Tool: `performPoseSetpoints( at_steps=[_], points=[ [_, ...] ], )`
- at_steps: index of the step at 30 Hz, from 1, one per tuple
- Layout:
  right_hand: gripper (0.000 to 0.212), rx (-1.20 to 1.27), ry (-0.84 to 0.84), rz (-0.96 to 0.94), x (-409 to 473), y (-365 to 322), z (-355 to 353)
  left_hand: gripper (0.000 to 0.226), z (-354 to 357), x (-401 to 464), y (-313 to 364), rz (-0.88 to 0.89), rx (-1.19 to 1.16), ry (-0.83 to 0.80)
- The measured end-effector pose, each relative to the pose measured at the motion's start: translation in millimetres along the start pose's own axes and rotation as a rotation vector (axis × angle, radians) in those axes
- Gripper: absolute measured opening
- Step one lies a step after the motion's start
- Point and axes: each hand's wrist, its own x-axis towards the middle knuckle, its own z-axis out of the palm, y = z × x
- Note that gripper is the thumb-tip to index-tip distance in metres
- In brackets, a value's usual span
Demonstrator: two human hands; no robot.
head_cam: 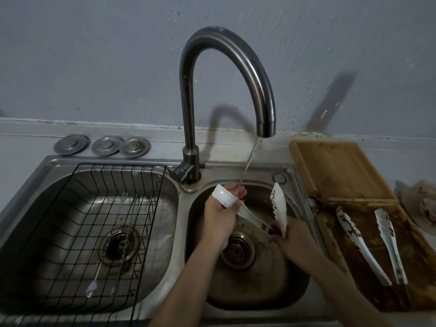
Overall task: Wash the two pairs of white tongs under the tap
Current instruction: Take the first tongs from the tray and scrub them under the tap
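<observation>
— Tongs [254,215], the white pair being washed: where are they?

— Over the right basin of the sink [292,289], spread wide open. The left hand [218,224] grips the hinge end, which points up and to the left, and the right hand [291,237] is closed around the tip end of the lower arm. The other arm stands up from the right hand, its toothed edge streaked brown.

— Is water running?

— Yes, a thin stream falls from the tap [226,90] and lands on the fingers of the left hand, just beside the hinge.

— And the second pair [375,244]?

— Lying open on the wooden cutting board [342,171] to the right of the sink, both arms smeared brown, hinge end toward the camera. The board's near half is wet and stained dark.

— What else is around?

— A black wire rack [77,232] sits in the left basin, with two long thin metal utensils [113,246] lying on it; I cannot tell what kind they are. Three round metal plugs [102,145] rest in a row on the worktop [23,145] behind that basin. The drain strainer [238,252] shows between the two forearms.
</observation>
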Motion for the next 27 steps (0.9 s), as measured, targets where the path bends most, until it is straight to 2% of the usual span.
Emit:
performPoseSetpoints(
  at_steps=[3, 6, 9, 13, 16, 18, 20, 22, 23, 25, 27],
  points=[
    [0.018, -0.072, -0.076, -0.034, 1.8, 10.8, -14.0, 0.024, -5.8, -4.4, -11.1, -0.159, -0.129, -0.036],
    [0.001, -0.185, -0.094, -0.059, 4.8, 18.4, -24.4, 0.023, -13.3, -7.1, -19.5, -0.230, -0.164, 0.057],
    [0.032, -0.237, -0.072, -0.049, 7.7, 20.4, -30.0, 0.017, -19.3, -5.3, -23.4, -0.160, -0.103, 0.196],
    [0.031, -0.215, -0.078, 0.009, 7.6, 17.9, -35.6, 0.018, -28.0, 7.7, -25.7, -0.146, -0.193, 0.277],
    [0.013, -0.220, -0.059, 0.055, 8.9, 12.0, -39.8, 0.024, -31.2, 12.5, -27.1, -0.020, -0.050, 0.318],
    [0.016, -0.243, -0.057, 0.093, 10.9, 6.2, -42.7, 0.024, -28.1, 6.2, -27.0, 0.092, 0.071, 0.363],
    [0.028, -0.291, -0.065, 0.120, 13.9, -3.0, -44.1, 0.024, -20.0, -7.9, -29.8, 0.251, 0.224, 0.405],
    [0.031, -0.318, -0.067, 0.108, 17.6, -14.6, -42.2, 0.027, -8.0, -24.5, -34.5, 0.474, 0.442, 0.354],
    [0.032, -0.328, -0.081, 0.102, 19.1, -21.1, -40.0, 0.030, -1.7, -30.4, -38.2, 0.565, 0.542, 0.268],
    [0.026, -0.354, -0.142, 0.073, 21.9, -33.8, -34.1, 0.040, 9.7, -36.4, -42.2, 0.630, 0.721, 0.036],
    [0.017, -0.379, -0.162, 0.045, 23.0, -45.0, -27.0, 0.044, 16.2, -36.5, -41.9, 0.612, 0.852, -0.141]
  ],
)
